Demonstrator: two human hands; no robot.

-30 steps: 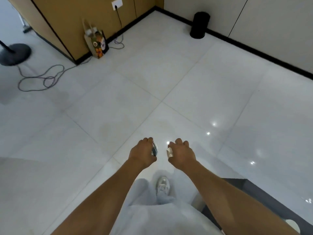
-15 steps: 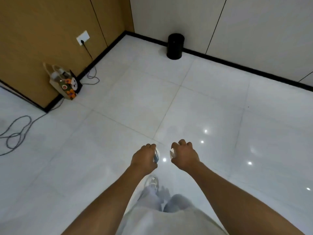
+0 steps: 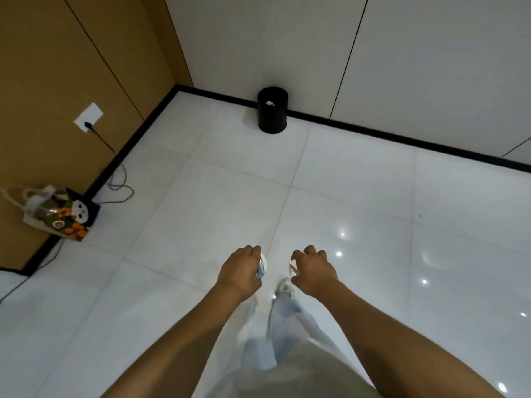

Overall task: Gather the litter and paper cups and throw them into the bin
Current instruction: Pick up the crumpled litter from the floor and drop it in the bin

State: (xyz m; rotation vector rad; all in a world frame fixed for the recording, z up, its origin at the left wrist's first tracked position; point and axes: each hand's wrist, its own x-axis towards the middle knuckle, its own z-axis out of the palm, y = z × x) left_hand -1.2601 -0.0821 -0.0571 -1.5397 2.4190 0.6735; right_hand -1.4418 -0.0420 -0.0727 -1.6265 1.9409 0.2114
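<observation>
Carrying crumpled litter point(image 3: 262, 268) clenched in the left hand point(image 3: 240, 272) and a paper scrap point(image 3: 293, 268) in the right hand point(image 3: 314, 271), approach the bin point(image 3: 272, 110) ahead by the wall and release directly over its opening.

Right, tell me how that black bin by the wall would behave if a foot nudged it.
The black bin looks small and nearly empty, with only a pale scrap showing inside, so it is probably light. On the glossy tiled floor it would likely slide rather than grip. Its upright, fairly narrow form suggests a high knock could tip it.
</observation>
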